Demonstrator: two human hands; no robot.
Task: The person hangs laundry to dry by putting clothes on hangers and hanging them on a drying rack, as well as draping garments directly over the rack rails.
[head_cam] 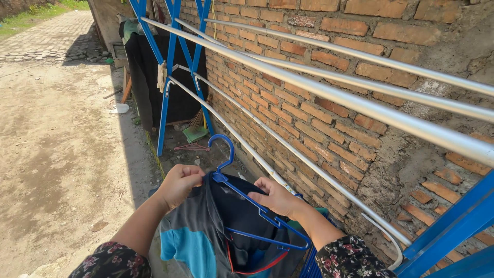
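A blue plastic hanger [242, 198] lies partly inside a grey, dark blue and turquoise garment [206, 237], its hook pointing up. My left hand [180, 183] grips the garment's collar at the hanger's left shoulder. My right hand [275, 197] holds the collar fabric against the hanger's right arm. Both hands are low in the head view, in front of a metal drying rack [319, 87] with silver rails and blue legs that runs along a brick wall [319, 110].
Dark clothes [141, 72] hang at the rack's far end. A pink hanger [190, 148] and a green dustpan [195, 134] lie on the ground below. A blue basket [311, 262] sits under my right arm. A dirt yard [56, 144] stretches to the left.
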